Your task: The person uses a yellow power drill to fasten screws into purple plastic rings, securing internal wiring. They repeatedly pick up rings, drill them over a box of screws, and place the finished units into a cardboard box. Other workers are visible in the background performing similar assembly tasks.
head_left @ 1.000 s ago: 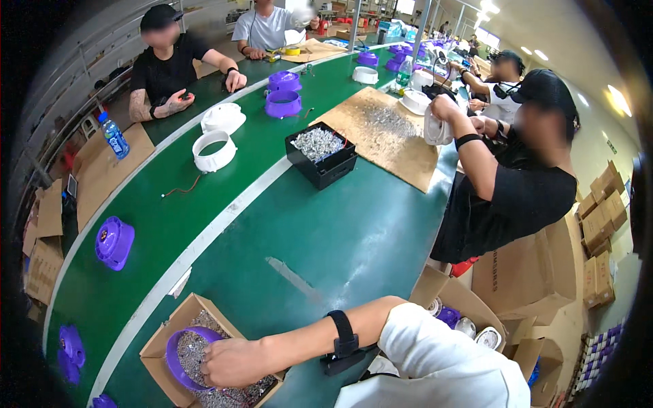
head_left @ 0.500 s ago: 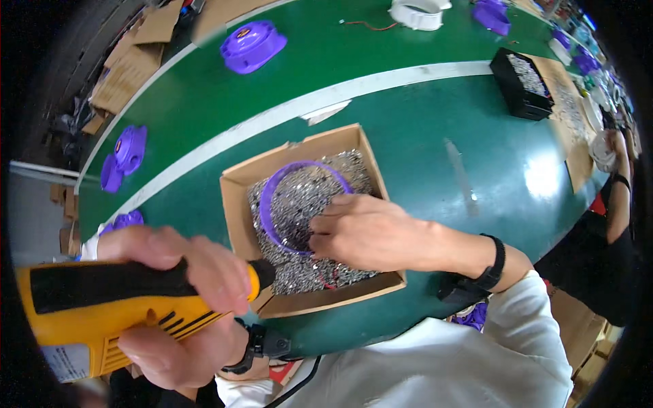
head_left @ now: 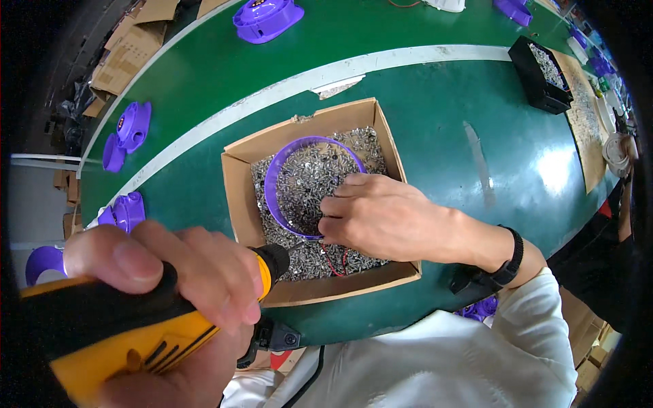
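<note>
- The ring sits on loose screws mid-box, a little toward the far edge; that bed could let it tip if knocked.
- The right hand has its fingers curled narrow at the ring's near-right side; from here I can't tell whether they pinch anything.
- The left hand wraps the driver, whose bit points over the box's near-left corner toward those fingers: a slip could jab them.
- Red wires near the box's near edge could snag.
- Leaning on the box's right edge could spill screws across the table.
</note>
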Demonstrator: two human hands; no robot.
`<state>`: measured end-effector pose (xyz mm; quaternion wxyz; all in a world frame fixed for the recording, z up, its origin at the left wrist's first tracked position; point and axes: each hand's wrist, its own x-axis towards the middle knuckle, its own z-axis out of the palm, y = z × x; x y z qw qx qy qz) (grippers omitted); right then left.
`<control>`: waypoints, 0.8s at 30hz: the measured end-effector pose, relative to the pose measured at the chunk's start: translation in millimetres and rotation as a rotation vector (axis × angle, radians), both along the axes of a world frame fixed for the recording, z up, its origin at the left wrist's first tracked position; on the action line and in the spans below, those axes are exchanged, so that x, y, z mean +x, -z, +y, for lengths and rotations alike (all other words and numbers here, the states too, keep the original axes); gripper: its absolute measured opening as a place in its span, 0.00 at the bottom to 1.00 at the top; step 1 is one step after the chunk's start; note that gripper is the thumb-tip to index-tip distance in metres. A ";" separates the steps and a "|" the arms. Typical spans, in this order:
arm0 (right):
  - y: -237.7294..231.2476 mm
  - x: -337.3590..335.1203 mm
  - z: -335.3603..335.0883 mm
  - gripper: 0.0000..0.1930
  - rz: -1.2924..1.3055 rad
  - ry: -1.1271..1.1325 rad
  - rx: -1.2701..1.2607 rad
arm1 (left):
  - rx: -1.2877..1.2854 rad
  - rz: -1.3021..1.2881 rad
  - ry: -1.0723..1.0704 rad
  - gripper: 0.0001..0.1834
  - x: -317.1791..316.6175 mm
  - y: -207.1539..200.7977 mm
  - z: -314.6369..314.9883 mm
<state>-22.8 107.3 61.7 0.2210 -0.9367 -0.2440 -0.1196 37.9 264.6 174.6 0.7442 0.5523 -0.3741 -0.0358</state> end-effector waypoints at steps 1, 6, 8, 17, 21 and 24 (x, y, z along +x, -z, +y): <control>2.3 0.3 0.2 0.10 -0.034 0.003 0.022 | 0.015 -0.010 -0.022 0.27 -0.7 0.6 -1.9; 4.0 0.6 1.7 0.09 -0.038 0.013 0.050 | 0.014 -0.001 0.039 0.28 3.6 2.7 -1.6; 3.1 -0.1 1.5 0.07 -0.018 0.016 0.048 | 0.001 -0.005 0.076 0.28 4.1 3.1 -0.6; 5.4 -0.2 1.0 0.06 -0.070 0.006 0.034 | 0.035 -0.043 0.167 0.29 10.8 7.6 -4.1; 8.4 -2.9 -0.6 0.05 -0.093 0.009 0.031 | 0.043 -0.005 0.165 0.29 9.2 6.4 -2.0; 4.9 -3.3 -0.9 0.06 -0.068 0.010 0.006 | 0.046 0.011 0.164 0.28 8.6 4.9 -0.6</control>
